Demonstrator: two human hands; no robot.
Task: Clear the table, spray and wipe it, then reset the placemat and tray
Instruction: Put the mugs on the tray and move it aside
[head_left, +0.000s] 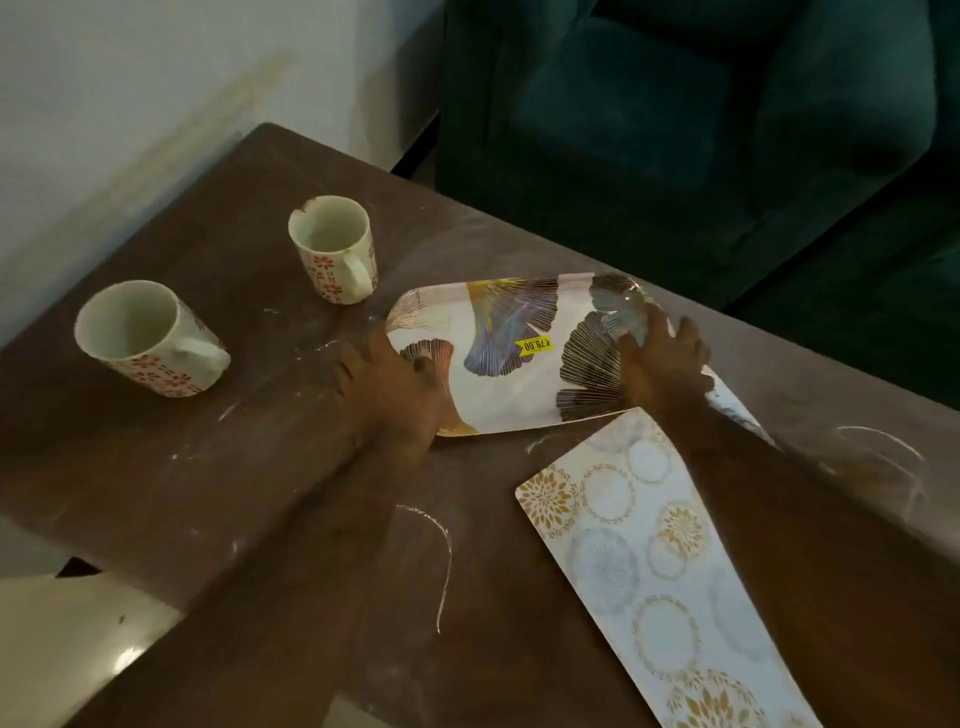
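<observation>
A white tray (509, 384) printed with dark and blue leaf shapes and a yellow price sticker lies on the brown table (270, 467). My left hand (395, 395) grips its left end, thumb on top. My right hand (662, 364) grips its right end, fingers over the rim. A pale placemat (639, 561) with gold and grey circles lies flat on the near right, its far corner beside the tray and partly under my right forearm. Two empty cream mugs with red flower patterns stand on the left: one nearer me (145, 338), one farther back (335, 249).
White smears and curved scratch-like marks cover the table surface. A dark green sofa (701, 130) stands right behind the table's far edge. A pale wall runs along the left. Light floor shows at the lower left, below the table's edge.
</observation>
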